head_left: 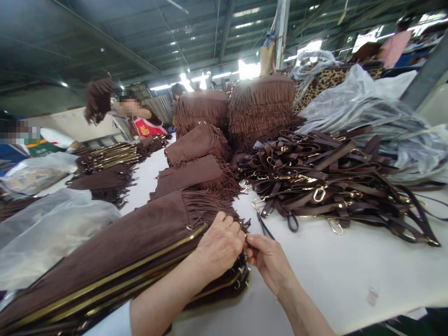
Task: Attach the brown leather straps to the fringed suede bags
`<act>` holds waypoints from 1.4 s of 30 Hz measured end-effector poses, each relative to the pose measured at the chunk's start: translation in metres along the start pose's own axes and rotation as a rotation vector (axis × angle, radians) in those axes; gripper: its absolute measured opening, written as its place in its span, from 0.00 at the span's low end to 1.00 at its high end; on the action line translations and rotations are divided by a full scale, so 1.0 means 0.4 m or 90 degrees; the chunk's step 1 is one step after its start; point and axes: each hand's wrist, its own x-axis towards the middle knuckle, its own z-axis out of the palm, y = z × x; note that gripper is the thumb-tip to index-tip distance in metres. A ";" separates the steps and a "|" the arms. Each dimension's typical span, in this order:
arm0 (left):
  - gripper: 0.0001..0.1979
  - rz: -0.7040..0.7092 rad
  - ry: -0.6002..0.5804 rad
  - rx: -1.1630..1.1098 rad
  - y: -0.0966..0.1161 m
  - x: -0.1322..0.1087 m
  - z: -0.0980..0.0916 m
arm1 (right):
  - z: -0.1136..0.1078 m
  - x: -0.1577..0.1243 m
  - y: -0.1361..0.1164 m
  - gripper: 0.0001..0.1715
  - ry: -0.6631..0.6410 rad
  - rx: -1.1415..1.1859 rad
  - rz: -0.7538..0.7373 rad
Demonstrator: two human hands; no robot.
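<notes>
A stack of brown suede-look fringed bags (140,224) with gold zippers (164,252) lies in front of me, reaching to the lower left. My left hand (222,242) is closed at the right end of the top bag, against its fringe. Close beside it, my right hand (268,259) pinches thumb to finger. The fingertips of both hands meet over a tiny orange-brown spot, too small to name. Below my left hand, metal rings (241,275) show at the ends of the stacked bags.
Dark brown straps (315,172) with gold clips are heaped at right, with clear plastic wrapping (364,112) behind. More fringed bags (262,107) are piled at the back. Plastic-covered goods (52,228) lie at left. Across the white table (350,275), a co-worker (147,123) lifts a brown fringed piece (98,100).
</notes>
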 end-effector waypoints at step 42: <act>0.09 -0.230 -0.239 -0.323 -0.064 0.050 -0.015 | -0.001 0.016 0.010 0.13 0.018 -0.280 -0.293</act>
